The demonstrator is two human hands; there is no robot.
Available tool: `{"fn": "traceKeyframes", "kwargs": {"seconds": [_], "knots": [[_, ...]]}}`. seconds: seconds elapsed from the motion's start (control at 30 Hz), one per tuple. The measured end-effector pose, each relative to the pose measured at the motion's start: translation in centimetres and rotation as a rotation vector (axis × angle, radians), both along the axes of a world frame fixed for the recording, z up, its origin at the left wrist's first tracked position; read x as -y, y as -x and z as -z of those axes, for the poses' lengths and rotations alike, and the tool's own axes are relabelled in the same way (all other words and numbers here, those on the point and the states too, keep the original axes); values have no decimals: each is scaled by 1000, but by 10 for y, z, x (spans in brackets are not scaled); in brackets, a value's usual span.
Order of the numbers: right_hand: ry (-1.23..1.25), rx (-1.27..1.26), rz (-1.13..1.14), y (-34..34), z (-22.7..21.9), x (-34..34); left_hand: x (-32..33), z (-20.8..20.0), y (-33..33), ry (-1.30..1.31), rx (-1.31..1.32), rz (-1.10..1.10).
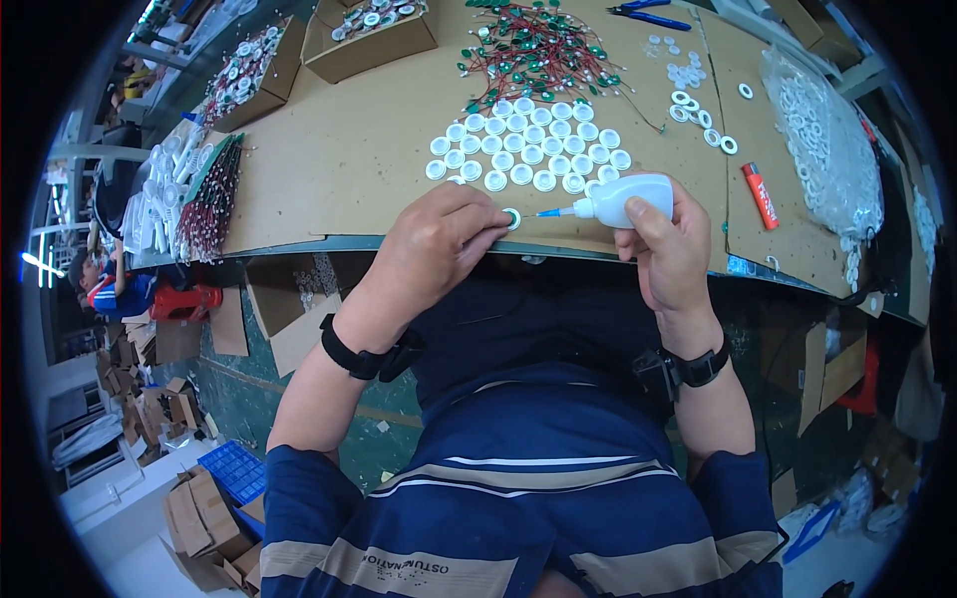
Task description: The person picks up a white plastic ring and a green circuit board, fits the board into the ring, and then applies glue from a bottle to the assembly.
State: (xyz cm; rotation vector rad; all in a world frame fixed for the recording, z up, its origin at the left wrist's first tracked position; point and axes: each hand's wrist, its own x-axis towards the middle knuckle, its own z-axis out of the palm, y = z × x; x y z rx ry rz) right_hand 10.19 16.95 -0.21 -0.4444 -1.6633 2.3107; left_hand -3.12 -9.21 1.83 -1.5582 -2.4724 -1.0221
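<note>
My left hand (439, 239) pinches a small white ring-shaped cap (512, 218) with a green inside, close to the table's front edge. Closed round a white squeeze bottle (638, 199) is my right hand (670, 239). The bottle lies tilted sideways, and its blue needle tip (550, 212) points left at the cap, a short gap away. Just beyond both hands, several round white caps (532, 153) are spread in rows on the cardboard-covered table (344, 164). Behind them rests a pile of small green discs with red wires (538, 50).
At the right are loose white rings (710, 137), a red lighter (760, 195) and a clear bag of white rings (822, 140). Blue-handled pliers (650, 14) lie at the back. Boxes of parts (369, 45) and wired pieces (211, 199) sit left. Another person (125, 289) is far left.
</note>
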Motion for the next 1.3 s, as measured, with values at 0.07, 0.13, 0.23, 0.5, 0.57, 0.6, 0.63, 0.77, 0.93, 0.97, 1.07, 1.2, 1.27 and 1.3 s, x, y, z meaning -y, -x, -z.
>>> {"fn": "traceKeyframes", "kwargs": {"seconds": [0.07, 0.13, 0.23, 0.5, 0.57, 0.6, 0.63, 0.77, 0.93, 0.97, 1.07, 1.2, 1.27, 1.3], "knots": [[7, -16, -1, -1, 1, -1, 0, -1, 2, 14, 2, 17], [24, -15, 13, -1, -1, 1, 1, 0, 6, 5, 1, 32], [57, -12, 41, 0, -2, 2, 3, 2, 7, 2, 1, 34], [-89, 35, 30, 5, -2, 6, 2, 4, 4, 0, -8, 12], [-78, 40, 26, 6, -2, 4, 2, 5, 5, 1, -9, 17], [-72, 43, 24, 6, -2, 4, 2, 5, 5, 1, -8, 16], [-72, 44, 24, 6, -2, 5, 2, 4, 4, 2, -9, 12], [-62, 46, 33, 7, -3, 6, 1, 4, 4, 4, -11, 9], [-89, 61, 8, 7, -2, 4, 0, -2, 3, 21, -29, 15], [-113, 77, -1, 7, -3, 4, 0, -3, 3, 28, -36, 15], [-160, 118, -12, 10, -6, 5, -1, -1, 1, 19, -34, 10], [-219, 185, -18, 15, -12, 9, 0, -1, 1, 24, -42, 16], [-247, 216, -29, 16, -13, 9, 0, -1, 1, 28, -46, 20], [-248, 217, -30, 16, -14, 9, 1, 0, 2, 25, -44, 21]]}}
